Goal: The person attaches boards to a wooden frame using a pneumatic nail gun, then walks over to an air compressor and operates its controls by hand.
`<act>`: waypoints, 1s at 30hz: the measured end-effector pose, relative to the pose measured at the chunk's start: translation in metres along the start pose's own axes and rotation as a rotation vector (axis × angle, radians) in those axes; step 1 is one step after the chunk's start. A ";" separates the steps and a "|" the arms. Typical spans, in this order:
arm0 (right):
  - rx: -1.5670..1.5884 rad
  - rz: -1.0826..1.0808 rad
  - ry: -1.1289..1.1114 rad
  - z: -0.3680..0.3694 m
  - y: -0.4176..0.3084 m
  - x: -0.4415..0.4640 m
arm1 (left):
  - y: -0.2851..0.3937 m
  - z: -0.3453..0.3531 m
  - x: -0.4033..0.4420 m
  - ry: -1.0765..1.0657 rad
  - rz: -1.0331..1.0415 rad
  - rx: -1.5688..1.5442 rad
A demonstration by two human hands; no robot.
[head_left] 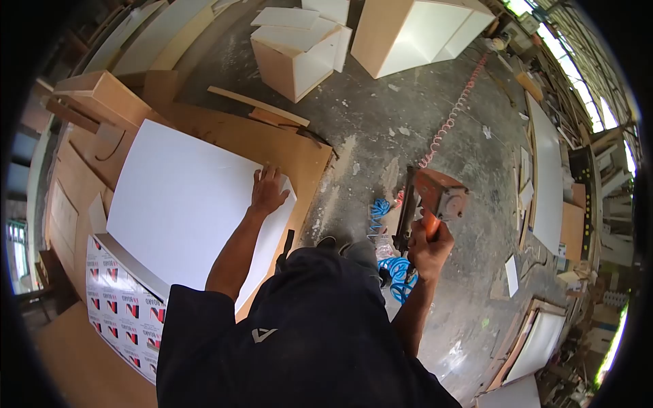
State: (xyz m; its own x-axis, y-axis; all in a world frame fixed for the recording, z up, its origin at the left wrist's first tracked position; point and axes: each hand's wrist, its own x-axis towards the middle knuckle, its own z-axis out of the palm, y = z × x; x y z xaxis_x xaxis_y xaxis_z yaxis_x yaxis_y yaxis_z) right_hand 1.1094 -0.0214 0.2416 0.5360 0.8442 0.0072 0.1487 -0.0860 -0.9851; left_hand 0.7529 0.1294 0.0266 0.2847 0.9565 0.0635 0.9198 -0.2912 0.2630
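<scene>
My left hand (269, 190) rests on the near right corner of a large white panel box (183, 197), its fingers apart over the edge. The box lies on a brown board surface (309, 153). In my right hand (431, 251), the fingers wrap round the orange handle of a pneumatic nail gun (442, 192). The tool is held up off the floor, apart from the box. A pink coiled air hose (449, 119) stretches behind it across the floor.
Blue coiled hose (398, 272) lies on the concrete near my feet. White-lined cabinet boxes (422, 37) and a smaller box with loose panels (296, 58) stand ahead. Boards (544, 170) lean along the right side. A printed sheet (122, 306) sits at the left.
</scene>
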 end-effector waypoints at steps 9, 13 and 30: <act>-0.405 -0.239 -0.663 0.081 0.049 0.212 | 0.002 -0.019 0.028 -0.142 -0.144 0.046; -0.533 -0.359 -0.837 0.101 0.032 0.289 | 0.005 -0.011 0.004 -0.116 -0.176 -0.074; -0.515 -0.865 -1.524 0.402 -0.011 0.472 | 0.034 0.034 0.046 0.345 -1.221 -0.037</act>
State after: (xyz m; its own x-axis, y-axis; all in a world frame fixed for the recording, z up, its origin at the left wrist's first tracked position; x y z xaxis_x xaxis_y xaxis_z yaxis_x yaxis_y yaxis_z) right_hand 1.0263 0.5904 0.1869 -0.9164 0.4003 -0.0078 0.3111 0.6998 -0.6431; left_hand 0.8060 0.1626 0.0053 -0.8299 0.5578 0.0068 0.5239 0.7751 0.3533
